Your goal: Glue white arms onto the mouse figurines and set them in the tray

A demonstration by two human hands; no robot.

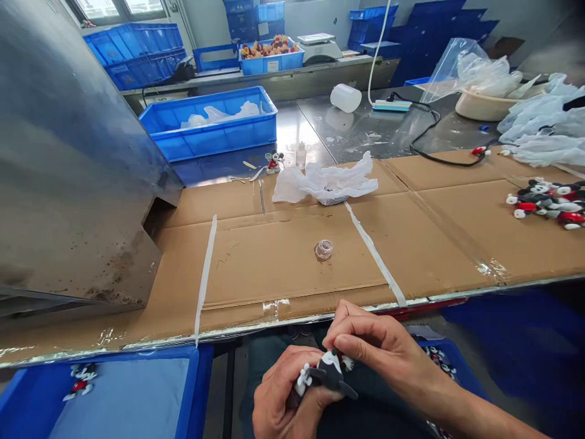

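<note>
A black-and-white cartoon mouse figurine [333, 373] is held low over my lap, just below the table's front edge. My left hand [286, 390] wraps round its body, leaving the dark ears and white face showing. Close above the face, my right hand [384, 350] has its thumb and fingertips pinched together at the figurine. Whatever lies between those fingertips is too small or hidden to make out. On the cardboard ahead stands a small, clear round pot [324, 249]. Behind it lies crumpled white plastic film [329, 185].
Cardboard [283, 268] covers the table, with a metal housing [77, 152] at left. Finished-looking figurines [548, 201] lie piled at right. One figurine [274, 162] stands near the film. A blue tray [205, 390] holding another figurine [82, 381] sits below left; a blue bin [219, 134] stands behind.
</note>
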